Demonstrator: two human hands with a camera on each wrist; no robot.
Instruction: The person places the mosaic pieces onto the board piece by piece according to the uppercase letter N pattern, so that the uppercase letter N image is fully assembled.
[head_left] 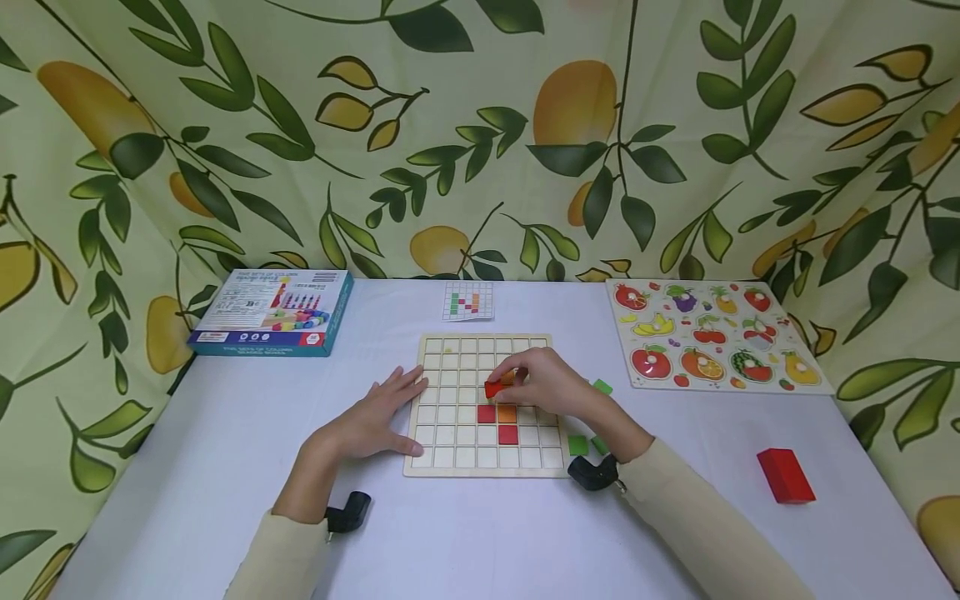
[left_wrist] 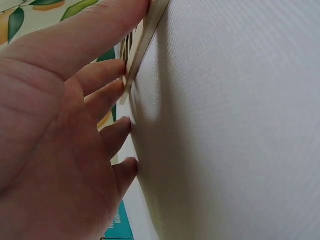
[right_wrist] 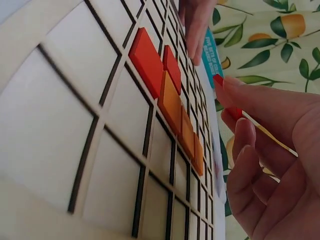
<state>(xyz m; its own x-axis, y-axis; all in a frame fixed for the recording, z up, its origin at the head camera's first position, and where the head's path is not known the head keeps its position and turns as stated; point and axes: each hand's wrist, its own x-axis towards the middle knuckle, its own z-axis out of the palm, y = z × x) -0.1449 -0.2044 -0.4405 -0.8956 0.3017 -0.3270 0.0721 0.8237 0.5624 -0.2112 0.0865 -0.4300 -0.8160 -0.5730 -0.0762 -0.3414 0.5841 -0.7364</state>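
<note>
My right hand [head_left: 542, 381] pinches a red square tile [right_wrist: 218, 81] between thumb and fingers, held above the wooden grid board [head_left: 442, 472]. In the right wrist view, two red tiles [right_wrist: 145, 62] and a line of orange tiles [right_wrist: 169, 102] lie in the board's cells. My left hand [head_left: 372, 422] lies at the board's left edge with fingers spread; its thumb and fingertips touch the frame. Several green tiles [head_left: 577, 445] lie on the table by the board's right edge, partly hidden by my right arm.
A small card with a coloured grid pattern [head_left: 468, 302] lies behind the board. A blue-edged box [head_left: 273, 310] sits at the back left. A fruit puzzle board [head_left: 708, 333] lies at the back right, and a red block [head_left: 786, 476] on the right of the white table [head_left: 480, 533].
</note>
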